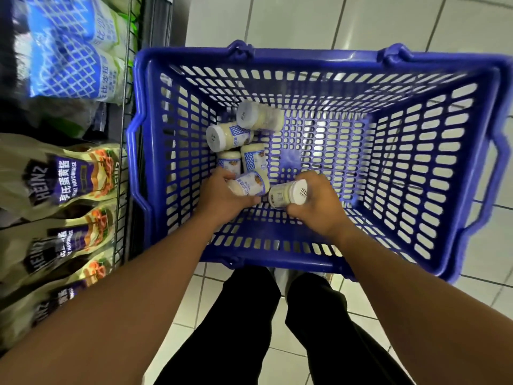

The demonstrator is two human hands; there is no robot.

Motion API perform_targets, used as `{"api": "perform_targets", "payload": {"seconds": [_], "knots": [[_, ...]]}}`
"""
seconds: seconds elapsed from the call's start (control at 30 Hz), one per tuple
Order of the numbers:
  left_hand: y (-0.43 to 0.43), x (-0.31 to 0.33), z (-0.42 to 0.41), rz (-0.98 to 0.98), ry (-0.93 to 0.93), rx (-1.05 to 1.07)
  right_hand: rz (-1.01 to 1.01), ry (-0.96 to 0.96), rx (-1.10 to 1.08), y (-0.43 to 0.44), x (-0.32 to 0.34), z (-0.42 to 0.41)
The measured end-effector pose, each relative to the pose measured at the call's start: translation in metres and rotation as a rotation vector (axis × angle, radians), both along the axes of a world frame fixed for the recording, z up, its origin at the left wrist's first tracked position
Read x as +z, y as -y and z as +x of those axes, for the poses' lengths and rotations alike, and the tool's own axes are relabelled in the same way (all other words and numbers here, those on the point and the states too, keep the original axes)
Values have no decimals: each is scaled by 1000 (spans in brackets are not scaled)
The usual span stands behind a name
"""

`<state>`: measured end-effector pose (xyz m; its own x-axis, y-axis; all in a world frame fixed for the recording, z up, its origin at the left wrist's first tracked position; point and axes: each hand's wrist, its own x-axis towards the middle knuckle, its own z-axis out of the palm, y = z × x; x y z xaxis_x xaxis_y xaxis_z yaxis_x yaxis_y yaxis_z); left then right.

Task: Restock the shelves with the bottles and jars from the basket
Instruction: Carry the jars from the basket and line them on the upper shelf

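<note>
In the basket (305, 55), left hand (222, 197) grips 1 sideways jar (251, 184), right hand (319, 208) a 2nd jar (286, 194); the shelf (120, 195) stands left of the basket, nearer the left hand.

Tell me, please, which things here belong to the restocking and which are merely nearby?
Job: blue basket, left hand, right hand, left-hand jar, right-hand jar, four loose jars, wire shelf.
Nearby: Heinz mayonnaise pouches, blue-and-white packs, floor tiles.

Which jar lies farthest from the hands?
The jar at the pile's far end, lid pointing left. The other five lie nearer; left hand and right hand hold one each.
</note>
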<state>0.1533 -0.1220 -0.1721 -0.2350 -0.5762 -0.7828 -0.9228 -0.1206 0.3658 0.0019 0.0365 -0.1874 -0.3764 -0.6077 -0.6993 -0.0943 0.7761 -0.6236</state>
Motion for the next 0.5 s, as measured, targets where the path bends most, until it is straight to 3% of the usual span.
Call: {"api": "perform_targets", "payload": {"seconds": [0.23,0.33,0.5], "knots": [[-6,49,5,109,-164,-115,-15,232,-107,-10,58,-17],[-4,75,2,175,-216,-41,31,379,-281,-14,86,-19],[-6,120,-5,274,-321,131,11,441,-558,-12,140,-16]]}}
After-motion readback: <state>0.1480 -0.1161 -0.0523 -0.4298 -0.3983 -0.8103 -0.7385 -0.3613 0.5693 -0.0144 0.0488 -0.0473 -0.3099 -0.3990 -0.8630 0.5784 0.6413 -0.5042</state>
